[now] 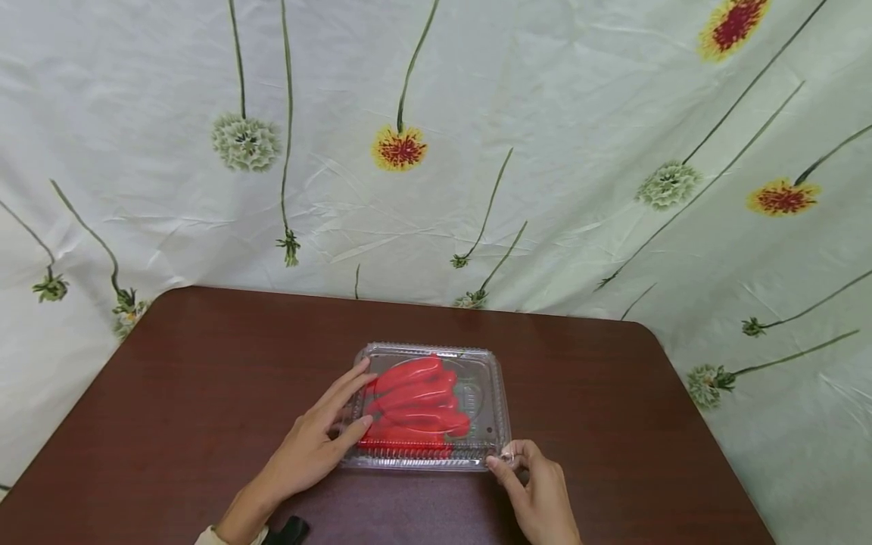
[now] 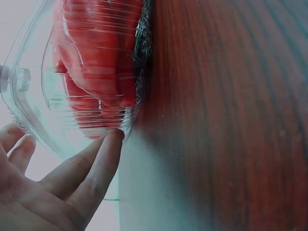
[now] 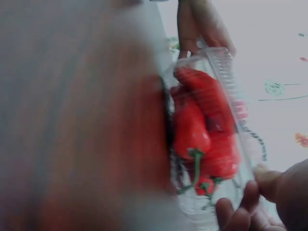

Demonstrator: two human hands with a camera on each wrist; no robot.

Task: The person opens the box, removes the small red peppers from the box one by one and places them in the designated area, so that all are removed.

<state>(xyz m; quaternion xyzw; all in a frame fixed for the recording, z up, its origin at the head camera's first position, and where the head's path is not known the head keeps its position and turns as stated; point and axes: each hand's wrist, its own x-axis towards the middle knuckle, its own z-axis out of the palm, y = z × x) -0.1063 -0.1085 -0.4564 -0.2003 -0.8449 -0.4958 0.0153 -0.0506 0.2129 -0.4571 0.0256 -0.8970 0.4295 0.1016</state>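
Note:
A clear plastic clamshell box (image 1: 485, 390) with a closed-looking lid sits on the table in the head view. Inside it lie several red chili peppers (image 1: 415, 395), their green stems (image 3: 196, 163) showing in the right wrist view. My left hand (image 1: 303, 452) lies along the box's left side, its straight fingers touching the lid and side wall. In the left wrist view, extended fingers (image 2: 98, 171) reach the box's ribbed wall. At the near right corner, my right hand (image 1: 543, 488) pinches the box's rim between thumb and fingers.
The box stands on a dark reddish-brown wooden table (image 1: 225, 378) with rounded far corners. Behind it hangs a white cloth (image 1: 586, 98) printed with flowers. A black band (image 1: 289, 531) shows at the left wrist, beside a pale sleeve (image 1: 210, 537).

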